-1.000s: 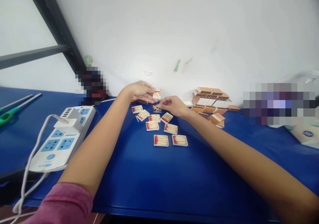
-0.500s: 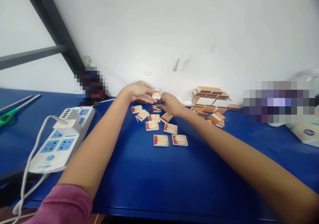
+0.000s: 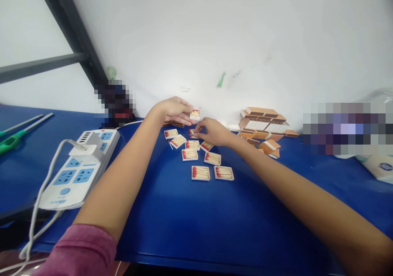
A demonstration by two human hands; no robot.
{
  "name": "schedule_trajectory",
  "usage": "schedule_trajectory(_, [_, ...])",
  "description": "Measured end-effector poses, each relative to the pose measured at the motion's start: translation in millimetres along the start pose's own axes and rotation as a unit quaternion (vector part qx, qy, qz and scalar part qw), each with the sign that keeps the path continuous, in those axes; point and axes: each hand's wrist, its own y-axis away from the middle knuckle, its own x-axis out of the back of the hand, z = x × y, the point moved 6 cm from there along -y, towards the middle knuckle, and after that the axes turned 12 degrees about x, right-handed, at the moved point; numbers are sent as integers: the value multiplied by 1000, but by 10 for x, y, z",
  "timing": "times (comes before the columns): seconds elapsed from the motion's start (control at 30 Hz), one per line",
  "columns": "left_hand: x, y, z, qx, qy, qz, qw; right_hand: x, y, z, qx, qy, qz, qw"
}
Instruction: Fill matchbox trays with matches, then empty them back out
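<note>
Dropping back from the little match tray [image 3: 195, 114] gripped by the left hand [image 3: 173, 110], the right hand [image 3: 213, 131] pinches loose red-tipped matches [image 3: 192, 133].

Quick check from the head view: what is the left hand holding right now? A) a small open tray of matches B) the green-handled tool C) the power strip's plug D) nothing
A: the left hand grips a small open tray of matches, lifted above the blue table.

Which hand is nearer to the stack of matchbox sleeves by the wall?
Right. The right hand hovers over the match trays, just left of the stack of matchbox sleeves; the left hand is farther left, holding a tray.
</note>
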Motion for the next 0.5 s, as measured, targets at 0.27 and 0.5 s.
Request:
schedule_trajectory(0.27, [15,-38,-12,-6,-5,-9,1000,-36,-54,-35,43,31,-18,998])
schedule_trajectory(0.5, [3,-17,-7,-6,-6,-11,1000,-100,-122,-16,13,9,14,1000])
